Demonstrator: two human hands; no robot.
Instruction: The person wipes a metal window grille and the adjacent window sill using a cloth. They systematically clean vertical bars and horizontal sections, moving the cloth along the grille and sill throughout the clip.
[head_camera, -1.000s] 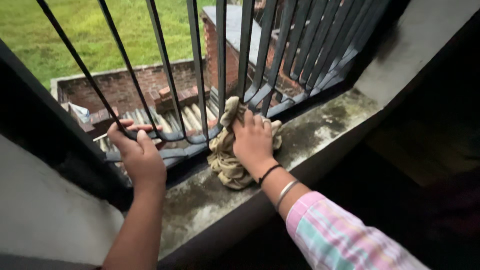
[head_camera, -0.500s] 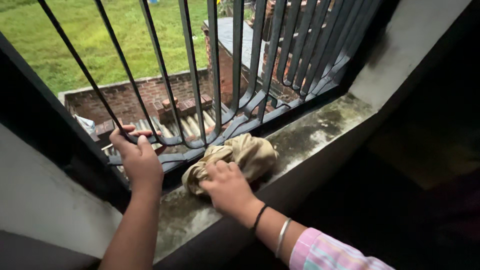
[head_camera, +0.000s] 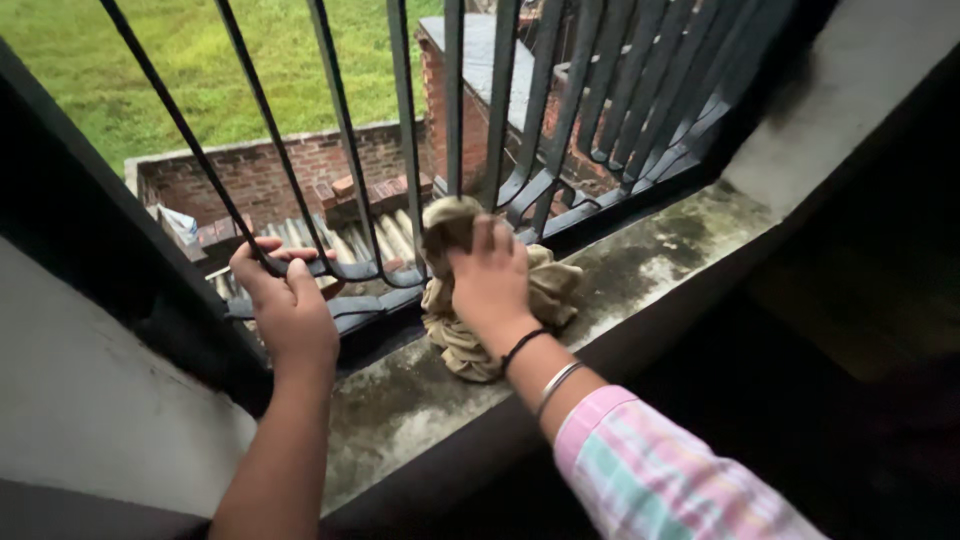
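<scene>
Right hand (head_camera: 490, 285) presses a bunched beige cloth (head_camera: 540, 290) against the grille (head_camera: 450, 100); left hand (head_camera: 285, 300) grips a bar (head_camera: 215, 175).

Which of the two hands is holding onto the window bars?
The left hand: its fingers curl around a dark bar at the grille's left end. The right hand presses a tan cloth on the sill instead.
</scene>
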